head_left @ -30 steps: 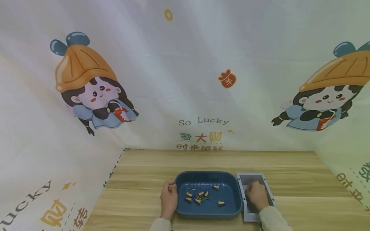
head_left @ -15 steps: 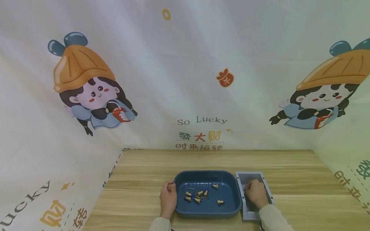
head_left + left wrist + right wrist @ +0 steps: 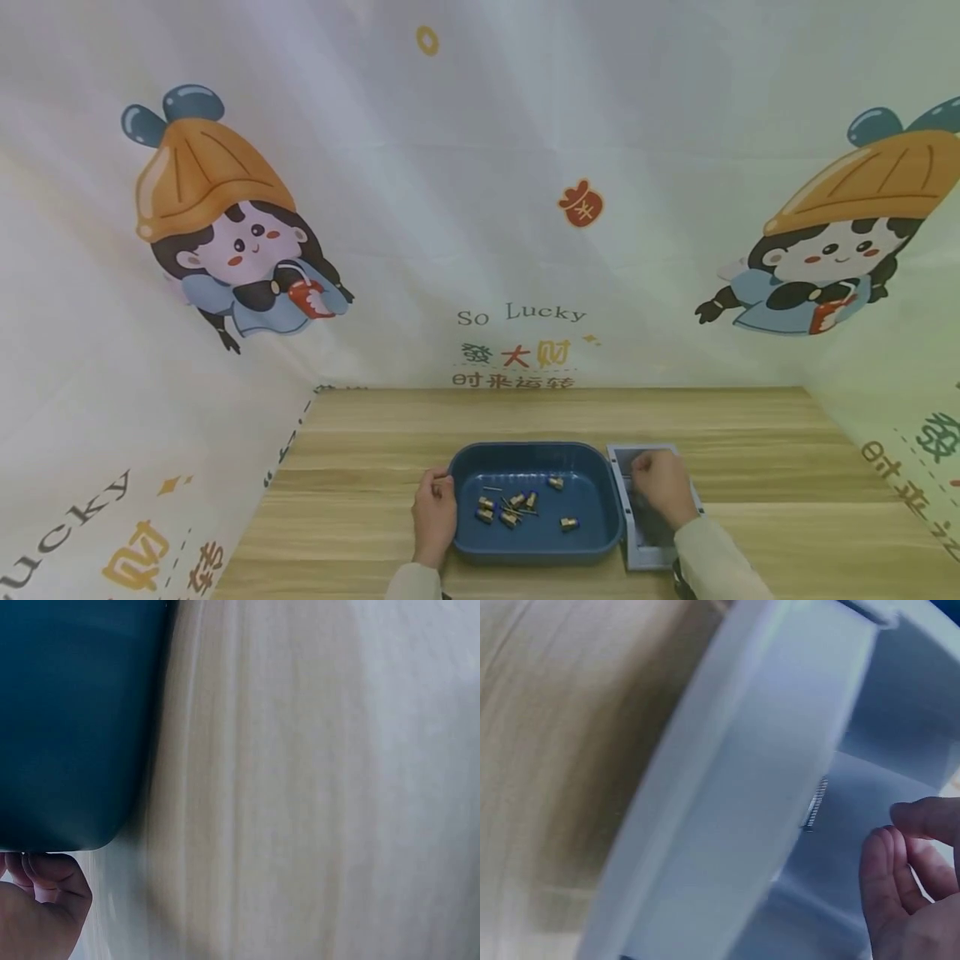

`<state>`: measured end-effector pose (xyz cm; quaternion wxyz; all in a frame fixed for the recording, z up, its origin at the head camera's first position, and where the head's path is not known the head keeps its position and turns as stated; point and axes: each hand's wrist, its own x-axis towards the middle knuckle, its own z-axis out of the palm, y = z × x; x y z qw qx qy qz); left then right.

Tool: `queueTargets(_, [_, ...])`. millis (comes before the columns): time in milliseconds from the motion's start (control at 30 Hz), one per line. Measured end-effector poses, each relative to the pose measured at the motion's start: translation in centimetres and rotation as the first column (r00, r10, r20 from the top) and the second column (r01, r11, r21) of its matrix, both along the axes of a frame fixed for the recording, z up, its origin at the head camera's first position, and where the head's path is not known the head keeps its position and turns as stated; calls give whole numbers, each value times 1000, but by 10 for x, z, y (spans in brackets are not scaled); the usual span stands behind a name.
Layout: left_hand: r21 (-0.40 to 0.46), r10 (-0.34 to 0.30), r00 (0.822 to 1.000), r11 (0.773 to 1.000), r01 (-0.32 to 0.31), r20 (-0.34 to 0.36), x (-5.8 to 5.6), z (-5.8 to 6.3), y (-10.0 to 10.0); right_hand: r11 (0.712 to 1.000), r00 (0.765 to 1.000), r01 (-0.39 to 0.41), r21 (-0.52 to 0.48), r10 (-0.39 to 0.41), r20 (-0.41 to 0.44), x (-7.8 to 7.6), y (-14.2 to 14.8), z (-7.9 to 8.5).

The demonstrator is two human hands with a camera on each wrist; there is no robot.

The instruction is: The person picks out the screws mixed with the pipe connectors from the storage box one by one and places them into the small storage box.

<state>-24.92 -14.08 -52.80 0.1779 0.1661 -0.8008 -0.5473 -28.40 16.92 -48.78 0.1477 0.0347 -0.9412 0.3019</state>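
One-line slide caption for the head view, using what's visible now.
Left hand at a blue tray of brass fittings, right hand over the gray box beside it.

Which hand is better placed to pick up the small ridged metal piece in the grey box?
Right, I'd judge: the right hand is at the grey box, near the metal piece. The left hand touches the blue tray's left end.

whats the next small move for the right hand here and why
Probably lower the fingertips of the right hand to the small ridged metal piece in the grey bin and pinch it. The right wrist view shows that piece lying close to the curled fingers, and nothing can be made out between their tips, though a tiny part could be hidden.
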Motion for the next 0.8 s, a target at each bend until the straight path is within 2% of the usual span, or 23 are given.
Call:
queueTargets(167, [1,4,1000,1000,-4,-5,-1,0,0,998,999,-4,-56,2,-37,-3,-5,8])
queueTargets(333, [6,1,1000,1000,-1,1,0,-1,1,996,999,-16,-85,13,-36,-6,-11,13])
queueTargets(633, [30,-1,1000,1000,1,-2,1,0,2,990,999,-17,-140,23,38,-10,-19,21])
queueTargets(800, [30,-2,1000,1000,3,-11,0,-1,1,986,998,-43,-159,51,44,-9,-24,26])
